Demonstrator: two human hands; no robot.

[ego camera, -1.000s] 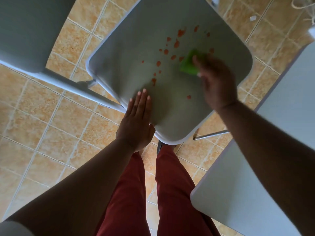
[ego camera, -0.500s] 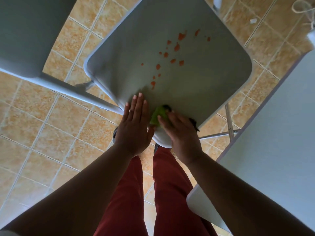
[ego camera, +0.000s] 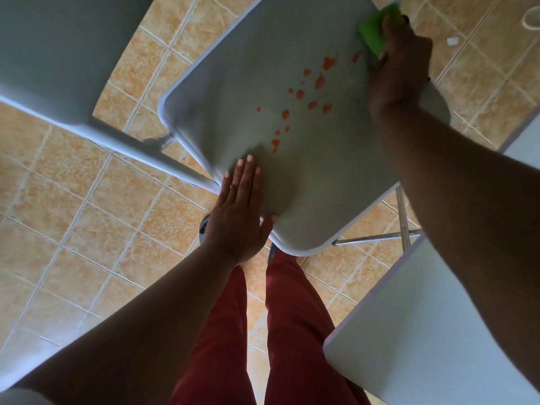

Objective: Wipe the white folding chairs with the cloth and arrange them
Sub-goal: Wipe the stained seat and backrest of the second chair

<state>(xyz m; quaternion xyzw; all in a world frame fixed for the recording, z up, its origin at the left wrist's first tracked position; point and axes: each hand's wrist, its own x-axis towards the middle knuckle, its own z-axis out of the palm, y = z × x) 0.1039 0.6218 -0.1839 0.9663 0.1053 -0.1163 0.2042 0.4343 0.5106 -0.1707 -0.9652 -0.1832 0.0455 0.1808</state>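
Note:
A white folding chair seat [ego camera: 239, 97] fills the middle of the view, with several orange-red stains [ego camera: 309, 95] scattered across it. My left hand [ego camera: 238, 211] lies flat, fingers straight, on the seat's near corner. My right hand [ego camera: 400, 62] grips a bright green cloth [ego camera: 372, 30] at the seat's far right edge, just past the stains. The cloth is partly hidden under my fingers.
A second white chair [ego camera: 58, 59] stands at the upper left, and a third white chair seat [ego camera: 409, 331] at the lower right, close to my right leg. Metal chair legs [ego camera: 403, 217] show beneath the seat. The floor [ego camera: 87, 229] is orange tile, with a scrap of paper [ego camera: 452, 40] at the upper right.
My right hand swept the green cloth from the seat's near edge beside my left hand up to the far right edge. My left hand stayed flat on the near corner.

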